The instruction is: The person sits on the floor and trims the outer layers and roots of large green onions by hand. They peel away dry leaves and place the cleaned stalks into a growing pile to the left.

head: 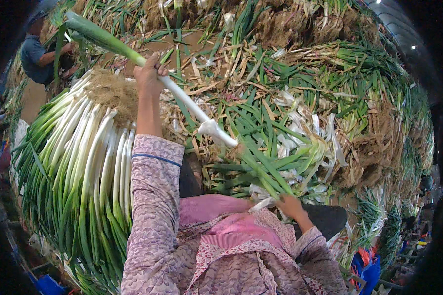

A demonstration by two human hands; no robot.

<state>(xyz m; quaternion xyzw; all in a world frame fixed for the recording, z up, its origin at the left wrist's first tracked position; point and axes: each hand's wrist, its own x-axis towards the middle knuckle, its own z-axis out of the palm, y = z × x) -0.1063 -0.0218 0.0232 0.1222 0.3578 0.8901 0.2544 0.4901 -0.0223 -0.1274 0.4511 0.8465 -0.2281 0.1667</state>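
Note:
My left hand [150, 73] is closed around the shaft of a large green onion [186, 99], held slanting, with its green top at the upper left. The lower white end carries a curled flap of peeled skin [208, 127] and some roots. In front of my lap, my right hand [291, 206] grips green onion leaves [262, 169] with a strip of white sheath beside them. These leaves run up towards the rooted end; whether they are still joined to it, I cannot tell. To my left lies a big pile of cleaned green onions [96, 155], roots towards the far side.
Stripped leaves and dry skins [258, 118] litter the ground before me. Unpeeled onions with matted roots [376, 155] are heaped at the right, and more [306, 22] at the back. Another person [37, 59] works at the upper left. A blue bag [367, 265] is at the lower right.

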